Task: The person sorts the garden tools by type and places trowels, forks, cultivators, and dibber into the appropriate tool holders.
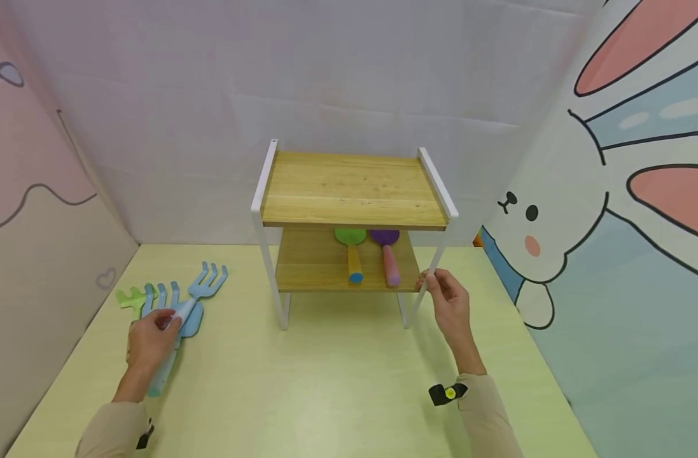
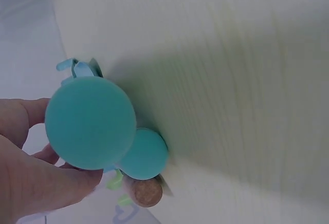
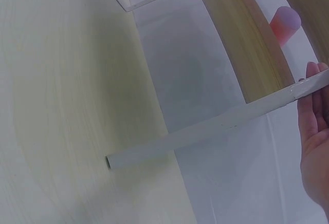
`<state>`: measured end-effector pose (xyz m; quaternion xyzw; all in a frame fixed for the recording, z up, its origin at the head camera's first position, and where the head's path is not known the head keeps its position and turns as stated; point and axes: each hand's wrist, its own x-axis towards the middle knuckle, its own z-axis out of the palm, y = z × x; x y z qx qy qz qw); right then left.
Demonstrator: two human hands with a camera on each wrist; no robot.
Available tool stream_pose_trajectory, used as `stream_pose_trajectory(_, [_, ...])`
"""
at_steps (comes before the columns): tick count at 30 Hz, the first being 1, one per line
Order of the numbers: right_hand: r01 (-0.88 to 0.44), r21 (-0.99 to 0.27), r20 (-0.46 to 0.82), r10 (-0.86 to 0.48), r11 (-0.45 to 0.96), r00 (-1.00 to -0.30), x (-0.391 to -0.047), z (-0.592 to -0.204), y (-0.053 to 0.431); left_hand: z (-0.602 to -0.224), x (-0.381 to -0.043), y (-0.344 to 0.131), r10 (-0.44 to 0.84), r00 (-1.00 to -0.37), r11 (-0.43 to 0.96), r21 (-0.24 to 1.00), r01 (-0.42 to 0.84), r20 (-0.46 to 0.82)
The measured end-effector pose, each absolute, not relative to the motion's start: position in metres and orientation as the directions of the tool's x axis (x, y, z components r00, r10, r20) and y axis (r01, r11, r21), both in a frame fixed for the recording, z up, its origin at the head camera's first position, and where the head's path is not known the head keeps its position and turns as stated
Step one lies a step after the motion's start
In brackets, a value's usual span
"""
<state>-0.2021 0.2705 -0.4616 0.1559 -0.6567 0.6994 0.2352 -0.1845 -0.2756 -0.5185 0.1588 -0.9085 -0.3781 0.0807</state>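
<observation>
My left hand (image 1: 149, 340) pinches the handle of a light blue toy garden fork (image 1: 200, 291), its tines pointing away from me. The round teal handle end (image 2: 90, 123) fills much of the left wrist view. Below it lie another light blue fork, a blue shovel (image 1: 193, 320) and a green rake (image 1: 133, 300), overlapping on the table. My right hand (image 1: 453, 305) holds the right front leg (image 3: 226, 124) of a small two-tier shelf (image 1: 354, 191). On its lower tier lie a green shovel with a yellow handle (image 1: 354, 261) and a purple one with a pink handle (image 1: 390, 264).
The shelf has white metal legs and wooden boards, and stands near the back of the pale wooden table (image 1: 326, 381). A white cloth (image 1: 326, 76) hangs behind it. Printed panels, one with a rabbit (image 1: 549, 242), stand at both sides.
</observation>
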Motion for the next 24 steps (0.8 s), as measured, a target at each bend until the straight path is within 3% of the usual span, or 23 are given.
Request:
stream_pose_trajectory(8, [-0.541,-0.841,0.535,0.12,-0.026,-0.837,-0.201,-0.462,0.271,-0.52,-0.188,-0.279,-0.312,-0.949,0.701,0.686,-0.195,0.05])
stream_pose_trajectory(17, [-0.539,-0.842,0.532,0.123,-0.029,-0.838,-0.202,-0.462,0.271,-0.516,-0.193,-0.282,-0.28,-0.96,0.752,0.616,-0.235,-0.024])
stream_pose_trajectory(24, [-0.532,-0.846,0.526,0.123,-0.026,-0.842,-0.202,-0.462,0.271,-0.514,-0.195,-0.281,-0.194,-0.98,0.76,0.626,-0.175,-0.038])
